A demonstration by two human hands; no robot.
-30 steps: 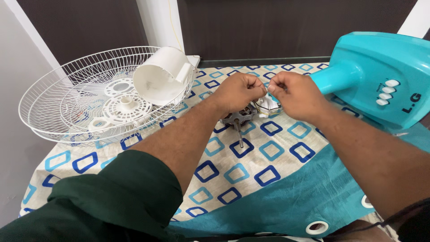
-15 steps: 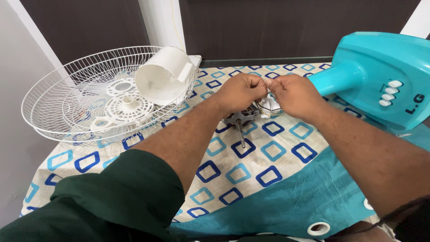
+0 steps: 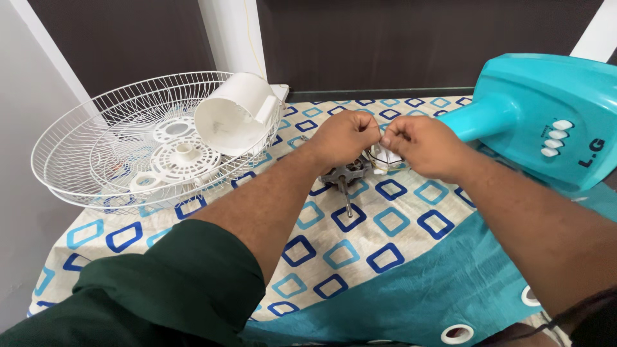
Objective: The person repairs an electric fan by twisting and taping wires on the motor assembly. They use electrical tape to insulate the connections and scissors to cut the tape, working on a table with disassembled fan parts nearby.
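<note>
Near edge, 6 o'clock: dark green sleeve of left arm, plus teal cloth with metal eyelets hanging over table front. Cloth with blue square pattern covers the table; open bare stretch of it between the forearms and toward 5 o'clock, room to move there.

Centre, about 12 o'clock from the sleeve: left hand and right hand meet knuckle to knuckle over a small fan motor. Both hands curled nearly closed, fingertips pinched together on something thin between them; too small to tell what, likely wire. Motor sits on the patterned cloth just under the left hand, steel shaft pointing toward 6 o'clock. White motor part shows just below the right hand's fingers, touching the motor.

9–10 o'clock: white wire fan guard lying dish-up, overhanging the left table edge, tight against the grey wall. Inside it white plastic discs and a white cylindrical housing tipped on its side.

2–3 o'clock: turquoise fan base with white buttons, on its side, neck aimed at the right hand, near it.

Far: dark wall panels, white pillar at 12 o'clock.
</note>
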